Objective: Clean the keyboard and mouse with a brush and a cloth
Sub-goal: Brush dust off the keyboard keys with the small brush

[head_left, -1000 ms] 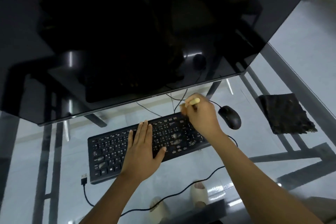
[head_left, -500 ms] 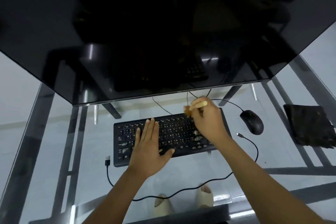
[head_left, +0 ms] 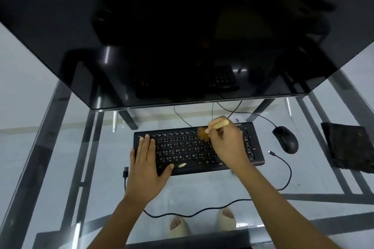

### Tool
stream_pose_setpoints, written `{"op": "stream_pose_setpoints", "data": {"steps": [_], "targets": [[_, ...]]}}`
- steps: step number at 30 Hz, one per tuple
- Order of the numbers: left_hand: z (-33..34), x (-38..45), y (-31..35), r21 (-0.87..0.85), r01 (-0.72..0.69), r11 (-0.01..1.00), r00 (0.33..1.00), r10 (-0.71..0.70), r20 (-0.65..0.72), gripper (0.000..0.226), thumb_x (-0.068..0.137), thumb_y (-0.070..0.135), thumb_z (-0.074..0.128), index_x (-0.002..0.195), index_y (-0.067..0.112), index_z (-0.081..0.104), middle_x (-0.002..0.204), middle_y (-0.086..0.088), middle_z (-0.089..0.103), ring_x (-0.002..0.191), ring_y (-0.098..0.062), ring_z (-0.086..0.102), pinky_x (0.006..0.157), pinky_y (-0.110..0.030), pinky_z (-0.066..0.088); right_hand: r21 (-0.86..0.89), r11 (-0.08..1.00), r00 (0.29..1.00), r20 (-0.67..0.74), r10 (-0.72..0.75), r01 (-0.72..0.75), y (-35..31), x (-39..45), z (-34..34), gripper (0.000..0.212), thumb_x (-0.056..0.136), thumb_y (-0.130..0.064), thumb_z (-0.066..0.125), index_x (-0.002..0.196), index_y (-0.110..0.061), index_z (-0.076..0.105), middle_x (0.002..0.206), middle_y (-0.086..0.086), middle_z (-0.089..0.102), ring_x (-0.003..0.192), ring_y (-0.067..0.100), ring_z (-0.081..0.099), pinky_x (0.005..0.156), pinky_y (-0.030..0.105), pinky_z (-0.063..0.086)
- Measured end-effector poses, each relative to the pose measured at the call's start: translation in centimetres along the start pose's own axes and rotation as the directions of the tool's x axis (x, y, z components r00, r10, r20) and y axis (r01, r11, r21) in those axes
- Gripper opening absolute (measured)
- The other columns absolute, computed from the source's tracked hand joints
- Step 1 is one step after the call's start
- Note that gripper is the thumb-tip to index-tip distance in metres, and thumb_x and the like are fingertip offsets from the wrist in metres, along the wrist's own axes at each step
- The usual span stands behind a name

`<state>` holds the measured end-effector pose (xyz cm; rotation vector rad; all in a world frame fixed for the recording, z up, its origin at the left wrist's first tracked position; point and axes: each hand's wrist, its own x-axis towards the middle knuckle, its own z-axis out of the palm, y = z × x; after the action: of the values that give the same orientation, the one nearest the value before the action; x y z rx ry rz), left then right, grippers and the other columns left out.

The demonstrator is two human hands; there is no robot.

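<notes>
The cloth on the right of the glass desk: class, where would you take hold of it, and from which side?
Pinch the cloth at its near left corner, coming from the left past the mouse. It lies flat and folded, that corner being nearest the hands.

glass table (head_left: 202,192) under keyboard (head_left: 182,147), mouse (head_left: 285,139), cloth (head_left: 348,147), monitor (head_left: 182,36)

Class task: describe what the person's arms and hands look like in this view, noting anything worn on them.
Both forearms are bare up to the frame's bottom edge; no sleeve shows. The left hand and right hand wear no gloves. No watch, bracelet or ring can be made out, though the picture is too soft to rule out small items.
</notes>
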<state>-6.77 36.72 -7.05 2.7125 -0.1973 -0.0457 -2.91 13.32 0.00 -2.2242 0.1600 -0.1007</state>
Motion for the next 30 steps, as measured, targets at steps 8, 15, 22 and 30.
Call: {"op": "stream_pose_setpoints", "data": {"steps": [8, 15, 22, 30], "targets": [[-0.3, -2.0, -2.5, -0.061, 0.053, 0.997, 0.999, -0.052, 0.016, 0.104, 0.078, 0.080, 0.033, 0.152, 0.011, 0.008, 0.160, 0.000, -0.001, 0.146, -0.010, -0.012, 0.118, -0.043, -0.003, -0.038, 0.998, 0.990, 0.130, -0.050, 0.056, -2.7, 1.2, 2.9, 0.007, 0.094, -0.013, 0.056, 0.091, -0.013, 0.062, 0.079, -0.006, 0.065, 0.064, 0.002, 0.061, 0.059, 0.012, 0.049], [0.0, -2.7, -3.5, -0.133, 0.072, 0.988, 0.997, -0.074, -0.011, 0.106, 0.077, 0.076, 0.045, 0.152, 0.013, 0.005, 0.160, 0.000, 0.000, 0.146, -0.012, -0.011, 0.118, -0.044, -0.001, 0.020, 0.999, 0.974, 0.222, -0.039, 0.035, -4.4, 1.0, 4.8, 0.006, 0.094, -0.012, 0.056, 0.091, -0.013, 0.062, 0.084, -0.001, 0.068, 0.069, -0.001, 0.065, 0.064, 0.013, 0.052], [0.6, -3.0, -4.5, -0.219, 0.086, 0.972, 0.996, -0.090, -0.008, 0.105, 0.077, 0.076, 0.044, 0.152, 0.014, 0.003, 0.160, -0.002, 0.011, 0.147, -0.012, -0.001, 0.118, -0.040, -0.004, 0.112, 0.994, 0.983, 0.182, -0.008, -0.013, -5.1, -0.1, 6.1, 0.004, 0.093, -0.015, 0.059, 0.092, -0.014, 0.062, 0.081, -0.002, 0.069, 0.071, 0.006, 0.067, 0.068, 0.022, 0.055], [0.5, -3.5, -5.0, -0.230, 0.081, 0.970, 0.995, -0.092, -0.038, 0.097, 0.081, 0.060, 0.060, 0.150, 0.017, 0.008, 0.157, -0.001, 0.021, 0.146, -0.014, 0.014, 0.117, -0.038, -0.005, 0.113, 0.994, 0.975, 0.221, -0.034, 0.009, -5.2, -1.6, 8.1, 0.007, 0.090, -0.022, 0.064, 0.088, -0.016, 0.062, 0.076, 0.003, 0.070, 0.067, 0.019, 0.069, 0.065, 0.038, 0.059]]}}
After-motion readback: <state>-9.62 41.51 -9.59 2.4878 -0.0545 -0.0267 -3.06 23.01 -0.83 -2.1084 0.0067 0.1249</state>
